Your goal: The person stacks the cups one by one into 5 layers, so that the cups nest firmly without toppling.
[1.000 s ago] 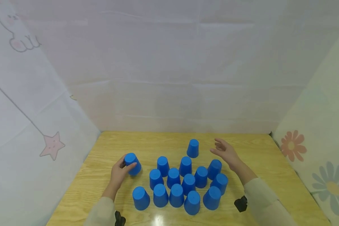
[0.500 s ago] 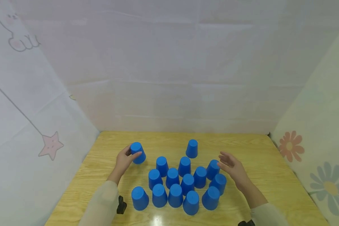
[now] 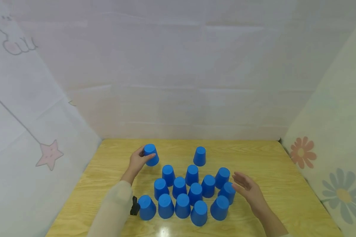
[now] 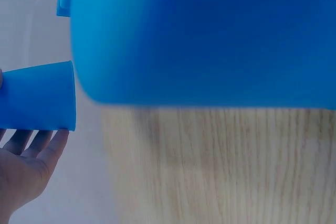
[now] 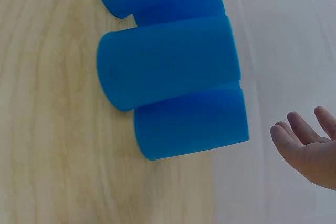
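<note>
"How does the right hand [image 3: 251, 194] look?"
"Fingers relaxed, holding nothing, just beside upturned cups [image 3: 208, 188]."
"And the left hand [image 3: 137, 162]?"
"Farther off, gripping a plain, tapered blue cup [image 3: 154, 160], flat base up, toward the wooden table's far left."

In front of me, a yellowish wood-grain worktop [image 3: 255, 154] carries upside-down blue cups [image 3: 182, 206], most gathered in close, uneven rows toward my side, with a lone cup [image 3: 199, 156] standing farther back.
</note>
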A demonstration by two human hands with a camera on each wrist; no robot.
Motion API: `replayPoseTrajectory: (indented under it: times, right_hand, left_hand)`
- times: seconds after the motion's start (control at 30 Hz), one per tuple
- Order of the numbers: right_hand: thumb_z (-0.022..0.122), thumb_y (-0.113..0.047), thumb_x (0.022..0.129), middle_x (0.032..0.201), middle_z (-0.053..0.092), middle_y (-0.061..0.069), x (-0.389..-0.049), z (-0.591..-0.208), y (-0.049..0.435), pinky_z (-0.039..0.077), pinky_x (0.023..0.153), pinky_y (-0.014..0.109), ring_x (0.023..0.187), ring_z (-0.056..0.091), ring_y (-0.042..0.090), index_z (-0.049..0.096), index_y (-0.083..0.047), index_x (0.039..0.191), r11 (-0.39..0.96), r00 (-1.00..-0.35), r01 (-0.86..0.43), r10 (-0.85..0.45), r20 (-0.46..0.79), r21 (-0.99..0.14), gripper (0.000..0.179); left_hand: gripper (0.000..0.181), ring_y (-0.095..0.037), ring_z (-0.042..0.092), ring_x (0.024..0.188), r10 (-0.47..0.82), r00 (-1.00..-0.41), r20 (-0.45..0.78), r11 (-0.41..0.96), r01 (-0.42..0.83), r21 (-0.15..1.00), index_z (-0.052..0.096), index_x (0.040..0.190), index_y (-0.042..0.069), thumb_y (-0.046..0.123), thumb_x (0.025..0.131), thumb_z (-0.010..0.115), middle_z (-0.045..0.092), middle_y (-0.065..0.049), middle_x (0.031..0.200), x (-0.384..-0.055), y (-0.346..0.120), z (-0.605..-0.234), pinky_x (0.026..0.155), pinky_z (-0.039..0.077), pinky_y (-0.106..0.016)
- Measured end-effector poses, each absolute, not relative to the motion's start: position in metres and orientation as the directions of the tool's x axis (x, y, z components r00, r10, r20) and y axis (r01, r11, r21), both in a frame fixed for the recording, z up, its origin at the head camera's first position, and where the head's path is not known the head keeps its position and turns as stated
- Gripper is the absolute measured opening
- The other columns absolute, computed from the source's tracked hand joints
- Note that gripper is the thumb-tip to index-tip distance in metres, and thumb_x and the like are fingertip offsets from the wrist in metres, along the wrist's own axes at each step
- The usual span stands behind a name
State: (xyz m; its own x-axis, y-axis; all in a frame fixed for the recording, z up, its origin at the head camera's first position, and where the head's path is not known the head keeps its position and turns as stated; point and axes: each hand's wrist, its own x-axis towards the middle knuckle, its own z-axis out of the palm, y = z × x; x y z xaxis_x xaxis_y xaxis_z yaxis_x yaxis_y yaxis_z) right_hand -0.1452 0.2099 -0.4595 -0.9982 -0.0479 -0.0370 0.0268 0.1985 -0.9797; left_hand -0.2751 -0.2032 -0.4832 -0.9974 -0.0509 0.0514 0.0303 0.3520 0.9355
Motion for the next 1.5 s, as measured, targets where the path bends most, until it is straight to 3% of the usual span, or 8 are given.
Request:
replayPoseTrajectory:
  times: [0.4, 1.07, 1.37, 1.5]
  right_hand:
    - [0.062, -0.024, 0.079, 0.123, 0.045, 0.016, -0.124, -0.470, 0.208, 0.032, 0.091, 0.047, 0.113, 0.040, 0.029, 0.041, -0.006, 0.124, 0.235, -0.992, 0.122, 0.060, -0.110, -0.964, 0.052]
    - [0.065, -0.032, 0.076, 0.123, 0.044, 0.017, -0.104, -0.493, 0.203, 0.039, 0.084, 0.047, 0.112, 0.040, 0.034, 0.041, -0.006, 0.125, 0.228, -0.959, 0.282, 0.110, -0.263, -0.932, 0.061]
    - [0.062, -0.033, 0.078, 0.119, 0.047, 0.020, -0.102, -0.510, 0.203, 0.042, 0.077, 0.050, 0.106, 0.044, 0.036, 0.041, -0.002, 0.123, 0.301, -0.964, 0.265, 0.106, -0.244, -0.916, 0.058]
    - [0.063, -0.034, 0.077, 0.120, 0.046, 0.019, -0.101, -0.513, 0.201, 0.041, 0.080, 0.048, 0.108, 0.042, 0.036, 0.042, -0.003, 0.123, 0.272, -0.963, 0.268, 0.100, -0.250, -0.924, 0.060]
  left_hand:
    - [0.065, -0.030, 0.039, 0.114, -0.023, -0.997, 0.080, 0.368, 0.066, 0.928, 0.044, 0.126, 0.013, 0.039, 0.071, 0.068, 0.044, -0.013, 0.124, -0.290, -0.189, -0.474, 0.090, 0.034, -0.046]
    - [0.063, -0.031, 0.037, 0.115, 0.036, -0.996, 0.085, 0.317, 0.092, 0.944, 0.042, 0.128, 0.012, 0.030, 0.074, 0.068, 0.042, -0.014, 0.126, -0.308, -0.143, -0.460, 0.090, 0.033, -0.048]
    - [0.061, -0.030, 0.039, 0.114, 0.053, -0.993, 0.103, 0.341, 0.115, 0.933, 0.045, 0.125, 0.013, 0.032, 0.072, 0.069, 0.045, -0.012, 0.123, -0.314, -0.125, -0.456, 0.089, 0.034, -0.048]
    - [0.063, -0.032, 0.038, 0.114, 0.057, -0.993, 0.107, 0.342, 0.120, 0.932, 0.043, 0.127, 0.011, 0.031, 0.073, 0.068, 0.044, -0.014, 0.124, -0.315, -0.116, -0.458, 0.089, 0.034, -0.048]
